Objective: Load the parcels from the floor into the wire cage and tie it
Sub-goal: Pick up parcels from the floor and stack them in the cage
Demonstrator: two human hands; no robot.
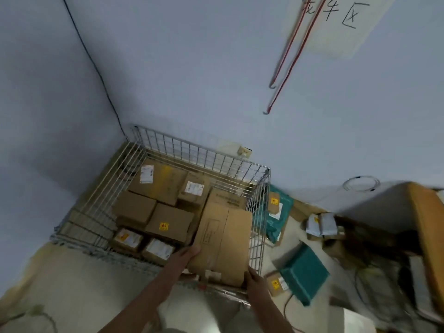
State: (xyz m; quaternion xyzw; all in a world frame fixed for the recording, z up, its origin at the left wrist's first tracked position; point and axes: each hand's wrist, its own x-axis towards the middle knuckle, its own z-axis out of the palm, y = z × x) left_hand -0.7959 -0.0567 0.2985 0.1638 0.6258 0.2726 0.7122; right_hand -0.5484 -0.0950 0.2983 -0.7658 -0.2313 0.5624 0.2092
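Note:
A wire cage [204, 150] stands in the room's corner with several cardboard parcels [158, 181] lying inside. A long brown cardboard box [225, 239] is held over the cage's near right part. My left hand [188, 254] holds its left near edge, and my right hand [255, 281] grips its near right corner. Two red elastic cords with hooks [286, 68] hang on the wall above. More parcels lie on the floor to the right, among them a teal bag [305, 272] and a small box with a yellow sticker [276, 283].
Teal mailers [276, 217] lean against the cage's right side. Small grey-white packets [322, 223] lie further right. A large tan board [425, 227] and cables crowd the right edge. A wall socket [245, 151] sits behind the cage. A black cable [96, 68] runs down the corner.

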